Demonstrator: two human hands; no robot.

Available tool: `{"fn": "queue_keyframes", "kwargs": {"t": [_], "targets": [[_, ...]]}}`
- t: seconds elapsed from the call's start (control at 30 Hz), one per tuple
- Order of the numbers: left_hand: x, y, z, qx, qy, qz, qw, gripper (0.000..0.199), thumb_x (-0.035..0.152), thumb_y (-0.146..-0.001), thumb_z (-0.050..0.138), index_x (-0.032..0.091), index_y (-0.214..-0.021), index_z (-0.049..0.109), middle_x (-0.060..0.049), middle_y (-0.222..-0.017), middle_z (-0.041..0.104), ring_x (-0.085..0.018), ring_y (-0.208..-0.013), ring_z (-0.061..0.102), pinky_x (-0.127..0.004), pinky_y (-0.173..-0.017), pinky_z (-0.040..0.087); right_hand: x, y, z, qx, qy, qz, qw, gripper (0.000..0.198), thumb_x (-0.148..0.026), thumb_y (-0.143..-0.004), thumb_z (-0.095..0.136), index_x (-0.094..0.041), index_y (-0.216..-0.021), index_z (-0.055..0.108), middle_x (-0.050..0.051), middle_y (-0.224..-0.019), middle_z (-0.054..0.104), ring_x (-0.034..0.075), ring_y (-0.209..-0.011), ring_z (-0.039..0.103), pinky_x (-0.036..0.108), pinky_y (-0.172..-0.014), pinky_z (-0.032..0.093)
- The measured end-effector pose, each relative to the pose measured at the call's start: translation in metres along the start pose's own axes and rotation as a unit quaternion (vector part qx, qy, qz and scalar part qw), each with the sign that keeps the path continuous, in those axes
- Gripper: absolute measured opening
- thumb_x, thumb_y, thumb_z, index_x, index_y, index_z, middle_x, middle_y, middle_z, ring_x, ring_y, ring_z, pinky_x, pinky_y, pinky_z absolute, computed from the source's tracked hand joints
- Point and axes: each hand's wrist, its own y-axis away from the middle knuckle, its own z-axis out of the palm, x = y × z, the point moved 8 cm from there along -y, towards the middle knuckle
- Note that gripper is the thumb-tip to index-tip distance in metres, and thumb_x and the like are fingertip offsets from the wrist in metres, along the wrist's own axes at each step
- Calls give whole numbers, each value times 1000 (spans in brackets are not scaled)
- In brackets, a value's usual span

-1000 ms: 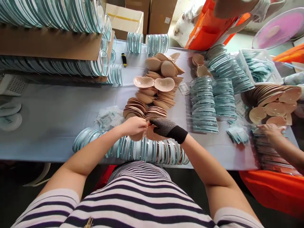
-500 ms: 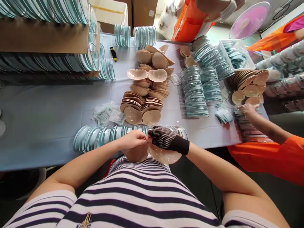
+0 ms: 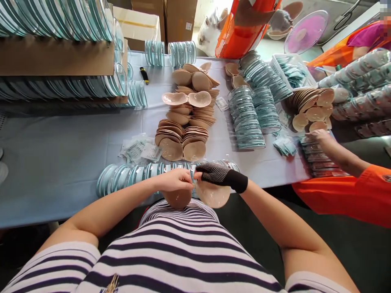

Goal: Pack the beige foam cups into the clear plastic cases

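Note:
At the table's near edge, my bare left hand [image 3: 176, 180] pinches the inner edge of a tan stick-on bra [image 3: 213, 195]. My right hand [image 3: 210, 174], in a dark dotted glove with bare fingertips, is closed on the same bra near its middle. The two cups hang below my hands; the right one shows a shiny inner face. Just behind lies a row of round clear packs [image 3: 122, 179], partly hidden by my hands. Beyond that row, nested tan bras [image 3: 183, 138] are stacked, with a shiny pair [image 3: 200, 99] lying open on top.
Small printed packets [image 3: 139, 148] lie left of the bras. A yellow-black cutter [image 3: 144, 75] sits farther back. Cardboard trays [image 3: 58, 57] of round packs stand at the left. More packs [image 3: 246, 118] stand at the right, near a co-worker's hand [image 3: 319, 138] and a white basket [image 3: 277, 67].
My hands have drawn slightly apart at the middle of the bra, and its cups have tilted. The view has shifted a little. The co-worker's hand stays at the packs on the right.

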Motion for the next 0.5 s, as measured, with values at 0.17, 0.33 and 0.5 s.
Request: {"fn": "queue_keyframes", "kwargs": {"t": [0.17,0.33,0.5], "targets": [[3,4,6,-41,67,21,997,28,37,-82,60,17,-67,73,-3,-77,55,-14,-73,52,-24,-69,43,-11,10,25,-38,-122,-103,986,17,-28,-87,59,-16,-89,71,4,-86,72,15,-75,62,28,-72,52],[-35,-7,10,-68,187,-22,980,25,42,-76,69,18,-72,75,-6,-82,67,-18,-79,61,-26,-73,49,-22,10,9,-3,103,-137,985,11,-24,-87,62,-17,-83,70,7,-84,70,19,-80,62,39,-92,48],[-89,-11,15,-7,306,-115,945,28,25,-62,80,22,-90,77,-4,-87,75,-21,-83,69,-30,-74,54,-54,6,17,-26,295,-179,938,13,-28,-87,65,-21,-78,71,5,-79,69,24,-90,60,56,-109,28]]}}
